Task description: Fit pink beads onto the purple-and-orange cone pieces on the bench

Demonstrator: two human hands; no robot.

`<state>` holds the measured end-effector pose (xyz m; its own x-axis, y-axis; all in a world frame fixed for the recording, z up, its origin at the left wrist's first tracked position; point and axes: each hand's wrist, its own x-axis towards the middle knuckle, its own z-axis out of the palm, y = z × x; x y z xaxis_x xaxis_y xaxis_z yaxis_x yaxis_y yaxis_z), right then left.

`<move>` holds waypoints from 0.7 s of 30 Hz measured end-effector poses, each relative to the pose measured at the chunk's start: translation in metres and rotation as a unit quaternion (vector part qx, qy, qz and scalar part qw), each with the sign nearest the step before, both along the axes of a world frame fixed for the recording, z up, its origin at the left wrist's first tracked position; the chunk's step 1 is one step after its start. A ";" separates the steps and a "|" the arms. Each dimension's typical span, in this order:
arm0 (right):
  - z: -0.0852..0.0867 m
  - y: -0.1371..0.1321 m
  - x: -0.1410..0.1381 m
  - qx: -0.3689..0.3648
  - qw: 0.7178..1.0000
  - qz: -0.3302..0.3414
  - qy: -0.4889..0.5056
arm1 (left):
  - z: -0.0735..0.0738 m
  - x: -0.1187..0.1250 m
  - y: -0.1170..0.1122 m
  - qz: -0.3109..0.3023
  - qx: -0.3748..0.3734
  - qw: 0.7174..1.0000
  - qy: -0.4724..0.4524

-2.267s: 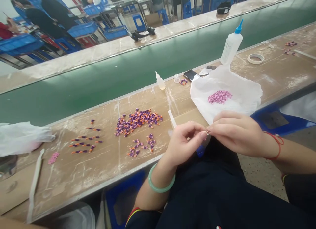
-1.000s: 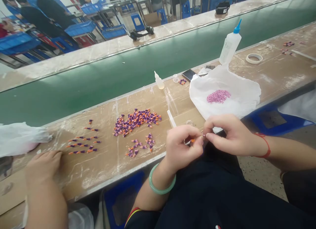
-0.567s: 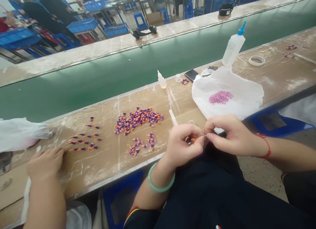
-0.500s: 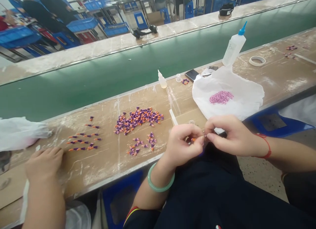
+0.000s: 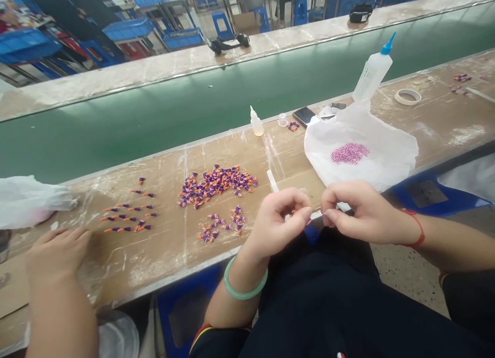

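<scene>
My left hand (image 5: 280,221), with a green bangle at the wrist, is pinched above the table's front edge. Between its fingers a bit of a small orange-and-purple piece (image 5: 308,222) shows; the rest is hidden. To its right, my right hand (image 5: 350,211) has thumb and forefinger pressed together; what they hold, if anything, is too small to make out. Left of my hands lie a heap of small purple-and-orange pieces (image 5: 216,185) and a looser group (image 5: 220,224). Beyond my right hand, tiny pink beads (image 5: 350,153) sit on a crumpled white sheet (image 5: 390,152).
Another person's hand (image 5: 60,250) rests on the table at left, near short rows of pieces (image 5: 126,211). A small dropper bottle (image 5: 256,122), a phone (image 5: 303,116), a large blue-tipped bottle (image 5: 373,74) and a tape roll (image 5: 408,97) stand or lie farther back. A green belt (image 5: 162,108) runs behind.
My two hands have moved apart, the left shifting left with the small piece. The other person's hand has shifted slightly left. The whole view has moved a little.
</scene>
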<state>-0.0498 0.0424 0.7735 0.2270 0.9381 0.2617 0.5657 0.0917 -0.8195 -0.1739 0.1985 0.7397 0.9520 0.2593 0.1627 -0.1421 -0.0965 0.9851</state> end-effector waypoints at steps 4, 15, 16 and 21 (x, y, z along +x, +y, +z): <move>-0.002 0.003 0.005 0.000 0.999 0.021 -0.038 | -0.018 -0.011 0.010 0.059 -0.045 0.997 0.006; -0.030 0.034 0.030 -0.036 0.984 0.046 -0.169 | -0.036 -0.025 0.016 0.105 0.004 0.994 0.024; -0.031 0.036 0.031 -0.044 0.981 0.052 -0.181 | -0.036 -0.026 0.017 0.110 0.011 0.993 0.030; -0.036 0.041 0.038 -0.097 0.961 0.076 -0.247 | -0.043 -0.027 0.020 0.110 0.013 0.992 0.059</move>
<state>-0.0117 0.0835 0.7378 -0.0232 0.9926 0.1194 0.8825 0.0764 -0.4641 -0.2010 0.2182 0.6967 0.8861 0.4591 0.0637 0.0007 -0.1387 0.9903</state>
